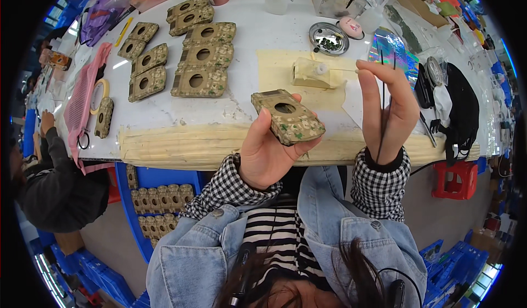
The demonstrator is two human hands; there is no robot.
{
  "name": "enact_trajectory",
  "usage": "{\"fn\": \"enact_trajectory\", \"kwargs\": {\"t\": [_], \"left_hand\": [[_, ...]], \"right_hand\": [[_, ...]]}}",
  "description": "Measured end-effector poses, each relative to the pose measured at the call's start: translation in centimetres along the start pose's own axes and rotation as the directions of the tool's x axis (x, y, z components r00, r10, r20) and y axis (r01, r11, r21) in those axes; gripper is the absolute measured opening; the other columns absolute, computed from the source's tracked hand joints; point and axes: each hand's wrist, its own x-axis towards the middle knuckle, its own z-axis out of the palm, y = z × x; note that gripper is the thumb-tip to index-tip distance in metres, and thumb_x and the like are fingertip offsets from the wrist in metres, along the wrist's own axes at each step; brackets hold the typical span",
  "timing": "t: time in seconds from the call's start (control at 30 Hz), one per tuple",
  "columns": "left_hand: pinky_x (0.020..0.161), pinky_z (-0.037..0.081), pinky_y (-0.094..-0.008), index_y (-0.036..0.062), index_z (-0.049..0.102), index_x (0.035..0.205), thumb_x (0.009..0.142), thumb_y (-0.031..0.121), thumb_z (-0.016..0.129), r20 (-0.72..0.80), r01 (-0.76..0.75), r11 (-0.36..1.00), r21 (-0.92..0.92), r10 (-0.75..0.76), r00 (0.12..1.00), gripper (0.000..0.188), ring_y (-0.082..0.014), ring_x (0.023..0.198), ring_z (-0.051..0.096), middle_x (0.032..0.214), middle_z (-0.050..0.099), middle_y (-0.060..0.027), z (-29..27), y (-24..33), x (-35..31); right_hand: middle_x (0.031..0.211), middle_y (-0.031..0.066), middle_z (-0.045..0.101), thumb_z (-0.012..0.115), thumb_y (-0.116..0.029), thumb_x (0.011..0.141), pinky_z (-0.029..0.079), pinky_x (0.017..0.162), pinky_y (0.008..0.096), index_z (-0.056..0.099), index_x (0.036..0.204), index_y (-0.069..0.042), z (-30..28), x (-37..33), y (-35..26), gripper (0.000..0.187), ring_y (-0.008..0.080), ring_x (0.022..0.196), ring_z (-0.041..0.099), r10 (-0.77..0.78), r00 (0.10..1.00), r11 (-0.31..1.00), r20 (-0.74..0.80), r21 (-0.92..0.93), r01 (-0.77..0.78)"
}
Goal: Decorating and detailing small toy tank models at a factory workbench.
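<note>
Camouflage-patterned, box-shaped casing with a round opening (299, 125): it rests in the left hand (268, 157), thumb along one edge and fingers behind, tilted above the near edge of the table. The right hand (402, 110), well apart to its right, has a thin black two-pronged tool (382, 96) tucked against the palm, prongs up. Its thumb and forefinger tips meet or nearly meet; whether they pinch something tiny, I cannot tell.

Beyond and between the hands sits a cream block-shaped piece with a white knob (307, 77); farther off, a round silvery metal dish (345, 49) holds small dark-green bits (329, 43), so some appear unused.

Progress looks partial: the held casing's opening shows nothing fitted across it that I can make out. Grouped matching camouflage casings (204, 55) lie beyond the left hand, and more fill a blue plastic tray (127, 201) below it to the left; which are finished is unclear.
</note>
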Motion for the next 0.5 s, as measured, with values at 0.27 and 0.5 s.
{"fn": "enact_trajectory", "kwargs": {"t": [0.27,0.5], "left_hand": [[0.102,0.04,-0.0457,0.0059,0.032,0.136,0.097,0.041,0.038,-0.014,-0.004,0.994,0.106,0.006,1.0,0.053,-0.0299,0.122,0.046,0.132,0.045,-0.0143,0.7,-0.2,0.1],[0.102,0.04,-0.0449,0.0075,0.035,0.133,0.097,0.038,0.038,-0.022,0.005,0.984,0.177,-0.001,1.0,0.047,-0.0277,0.122,0.046,0.131,0.046,-0.0122,0.9,-0.1,0.2]], "right_hand": [[0.081,0.0081,0.06,0.063,-0.002,0.083,0.042,0.066,0.0241,0.061,0.094,0.001,-0.6,-2.1,-3.0,0.011,0.0134,0.073,0.054,0.141,0.948,0.847,0.286,0.461,-0.265],[0.083,0.0062,0.059,0.057,-0.004,0.09,0.042,0.065,0.0196,0.058,0.096,0.003,0.1,-2.5,-3.1,0.01,0.0075,0.073,0.053,0.222,0.908,0.745,0.354,0.539,-0.392]]}}
